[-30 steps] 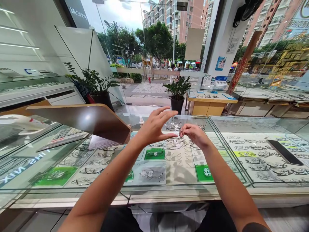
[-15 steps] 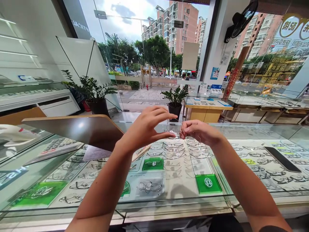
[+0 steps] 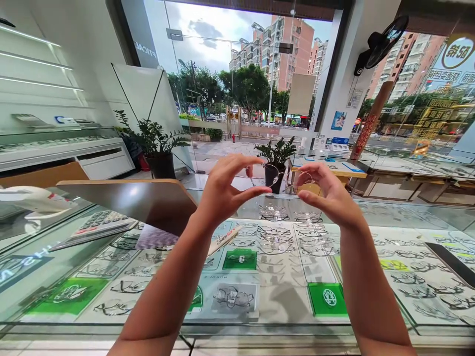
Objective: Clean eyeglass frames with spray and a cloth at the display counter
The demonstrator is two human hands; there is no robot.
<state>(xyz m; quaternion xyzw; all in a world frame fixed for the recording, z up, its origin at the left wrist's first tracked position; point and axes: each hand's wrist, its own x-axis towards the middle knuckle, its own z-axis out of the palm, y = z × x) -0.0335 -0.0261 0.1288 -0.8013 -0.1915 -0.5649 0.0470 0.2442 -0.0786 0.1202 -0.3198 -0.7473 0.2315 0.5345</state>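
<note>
A pair of thin-rimmed eyeglasses [image 3: 276, 179] is held up level above the glass counter, its clear lenses facing me. My left hand [image 3: 232, 183] grips the left rim between thumb and fingertips. On the other side, the curled fingers and thumb of my right hand [image 3: 326, 190] hold the right rim. The thin temples are hard to make out against the background. Below the hands, several rows of eyeglass frames [image 3: 274, 232] lie inside the display case.
The glass counter [image 3: 282, 329] spans the front. At left stand a tilted brown board [image 3: 129, 198], a calculator [image 3: 100, 225] and a white device [image 3: 33, 202]. A dark phone-like slab [image 3: 451, 262] lies at right. Potted plants [image 3: 159, 163] stand beyond the counter.
My right hand has moved right and opened out from a tight pinch to the right rim. The eyeglasses have turned so their lenses face me. The view has shifted slightly.
</note>
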